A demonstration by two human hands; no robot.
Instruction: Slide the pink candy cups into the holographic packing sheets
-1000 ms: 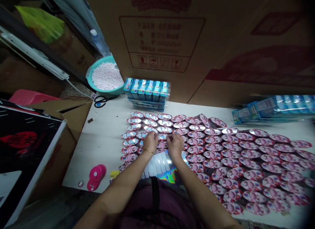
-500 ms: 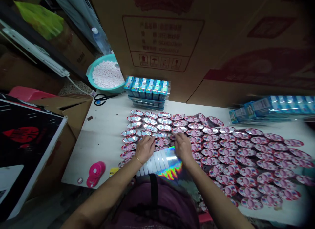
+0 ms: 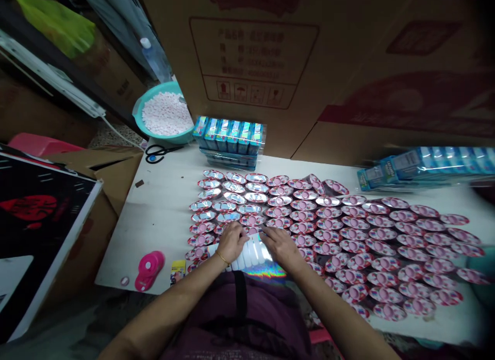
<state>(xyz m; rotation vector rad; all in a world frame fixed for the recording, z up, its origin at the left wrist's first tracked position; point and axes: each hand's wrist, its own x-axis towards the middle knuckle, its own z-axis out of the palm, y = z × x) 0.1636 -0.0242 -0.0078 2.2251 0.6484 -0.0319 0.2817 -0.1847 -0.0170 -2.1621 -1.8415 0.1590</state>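
Observation:
My left hand (image 3: 231,241) and my right hand (image 3: 279,244) rest on a shiny holographic sticker sheet (image 3: 257,259) at the near edge of the white table (image 3: 162,215). The fingers of both hands are curled and pinch at the sheet's far edge, where it has white oval gaps. Rows of small oval pink and silver lids (image 3: 348,231) cover the table just beyond and to the right of my hands. What the fingertips grip is too small to make out.
A pink hand punch (image 3: 149,263) lies at the near left corner. Black scissors (image 3: 158,152), a teal bowl of white pellets (image 3: 165,114) and blue boxed packs (image 3: 229,135) sit at the back left. More blue packs (image 3: 429,166) lie at the right. Large cardboard boxes (image 3: 309,66) wall the far side.
Both hands have drawn back from the rows of lids toward me and now sit on the holographic sheet. The view has shifted slightly.

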